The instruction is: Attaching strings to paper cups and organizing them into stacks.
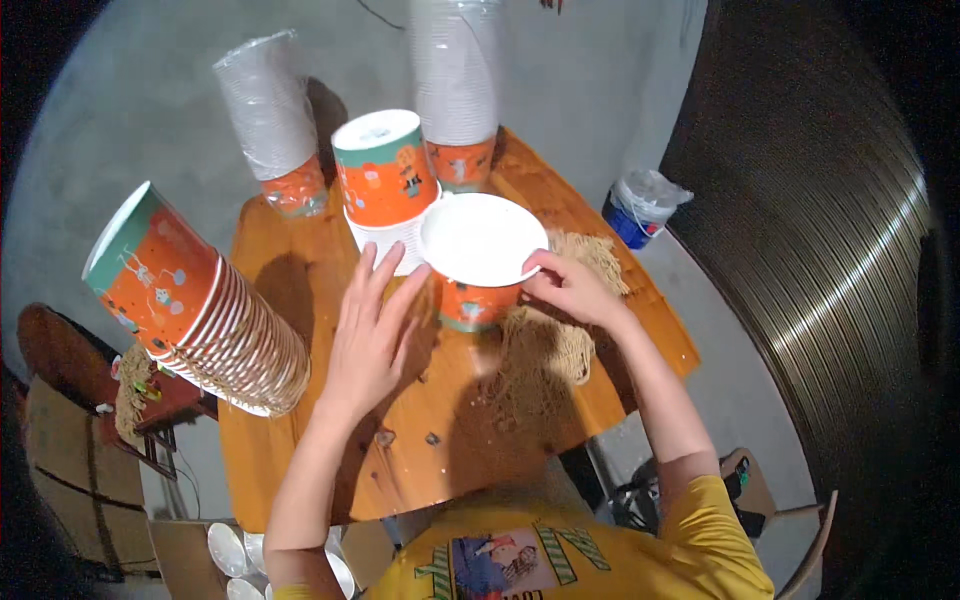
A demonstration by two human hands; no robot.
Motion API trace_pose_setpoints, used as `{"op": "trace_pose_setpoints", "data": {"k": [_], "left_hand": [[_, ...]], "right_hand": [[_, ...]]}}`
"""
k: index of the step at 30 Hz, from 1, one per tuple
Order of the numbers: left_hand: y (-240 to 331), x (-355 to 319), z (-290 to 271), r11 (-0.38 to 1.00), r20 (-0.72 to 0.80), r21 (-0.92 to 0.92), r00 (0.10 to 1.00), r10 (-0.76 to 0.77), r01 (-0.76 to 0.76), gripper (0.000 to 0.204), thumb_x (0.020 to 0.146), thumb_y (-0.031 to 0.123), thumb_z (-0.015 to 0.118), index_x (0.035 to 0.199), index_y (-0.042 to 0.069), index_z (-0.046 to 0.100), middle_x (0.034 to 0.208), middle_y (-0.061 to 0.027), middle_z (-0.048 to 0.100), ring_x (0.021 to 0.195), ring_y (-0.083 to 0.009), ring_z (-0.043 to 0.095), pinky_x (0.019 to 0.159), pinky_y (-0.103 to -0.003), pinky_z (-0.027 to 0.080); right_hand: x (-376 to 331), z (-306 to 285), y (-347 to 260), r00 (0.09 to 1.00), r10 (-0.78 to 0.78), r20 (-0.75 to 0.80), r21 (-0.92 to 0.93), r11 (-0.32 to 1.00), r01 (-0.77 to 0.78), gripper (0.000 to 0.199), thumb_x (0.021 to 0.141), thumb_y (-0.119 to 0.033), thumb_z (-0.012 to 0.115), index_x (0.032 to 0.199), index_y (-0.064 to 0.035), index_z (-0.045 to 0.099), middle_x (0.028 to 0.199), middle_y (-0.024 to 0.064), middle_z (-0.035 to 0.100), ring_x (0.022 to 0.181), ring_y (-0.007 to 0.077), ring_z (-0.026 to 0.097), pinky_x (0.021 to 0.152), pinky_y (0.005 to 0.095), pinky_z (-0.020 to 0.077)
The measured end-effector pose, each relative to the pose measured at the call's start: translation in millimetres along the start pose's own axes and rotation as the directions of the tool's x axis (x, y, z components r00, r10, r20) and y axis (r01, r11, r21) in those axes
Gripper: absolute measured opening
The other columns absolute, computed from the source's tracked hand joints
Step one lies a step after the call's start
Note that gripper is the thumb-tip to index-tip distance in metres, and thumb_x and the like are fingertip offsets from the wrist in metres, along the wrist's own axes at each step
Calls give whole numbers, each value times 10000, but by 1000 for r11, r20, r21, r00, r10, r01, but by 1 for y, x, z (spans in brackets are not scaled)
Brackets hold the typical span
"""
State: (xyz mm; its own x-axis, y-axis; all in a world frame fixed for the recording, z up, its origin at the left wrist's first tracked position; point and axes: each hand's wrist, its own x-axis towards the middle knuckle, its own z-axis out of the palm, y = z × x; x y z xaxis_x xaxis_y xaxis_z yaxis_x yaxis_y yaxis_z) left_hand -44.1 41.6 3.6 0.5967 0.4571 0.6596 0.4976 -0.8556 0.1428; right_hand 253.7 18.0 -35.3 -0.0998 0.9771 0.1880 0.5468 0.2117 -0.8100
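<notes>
On a small wooden table (330, 460) stands an orange paper cup (478, 300) with a white round lid (482, 238) on top. My right hand (570, 288) pinches the lid's right rim and touches the cup's side. Flat and with fingers spread, my left hand (370, 335) rests just left of the cup, fingertips near the lid's edge. Behind it, a short stack of orange cups (385, 180) stands upside down.
A long stack of orange cups (200, 310) leans at the left. Two plastic-wrapped cup stacks (270, 120) (457, 90) stand at the table's back. A tan mesh net (550, 340) lies under my right hand. A blue-and-white container (640, 208) sits on the floor at right.
</notes>
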Motion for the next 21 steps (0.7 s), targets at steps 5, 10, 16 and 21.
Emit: {"op": "trace_pose_setpoints", "data": {"k": [5,10,16,21], "left_hand": [[1,-10,-8,990,162,84,982,102,-116,246,744,8,587,972,90,545,1048,-82,529,1197,-255,453,1065,-540,207],[5,-40,-12,996,183,61,981,58,-70,245,770,-1,560,1001,76,535,1048,-93,520,1101,-260,497,1060,-527,215],[-1,-55,-13,999,182,10,983,-34,33,327,733,-46,588,1033,70,524,962,-90,501,1024,-268,498,1052,-504,240],[11,-61,-18,996,180,73,982,-55,42,366,665,-78,581,998,69,541,918,-89,477,995,-267,499,1041,-505,255]], "right_hand": [[2,18,-15,967,-129,222,49,991,121,109,865,-132,599,955,-80,566,688,-67,439,658,41,425,598,214,383],[2,38,-27,969,-164,187,-56,983,177,64,866,-111,595,926,-102,578,680,-80,480,644,28,432,572,213,389],[-3,34,-28,927,-160,338,118,985,127,81,871,-86,574,950,-70,574,711,-48,517,681,31,468,622,205,415],[-33,13,0,1000,-27,-1,23,999,27,108,874,-40,525,969,-52,575,761,3,548,717,84,512,675,233,439]]}}
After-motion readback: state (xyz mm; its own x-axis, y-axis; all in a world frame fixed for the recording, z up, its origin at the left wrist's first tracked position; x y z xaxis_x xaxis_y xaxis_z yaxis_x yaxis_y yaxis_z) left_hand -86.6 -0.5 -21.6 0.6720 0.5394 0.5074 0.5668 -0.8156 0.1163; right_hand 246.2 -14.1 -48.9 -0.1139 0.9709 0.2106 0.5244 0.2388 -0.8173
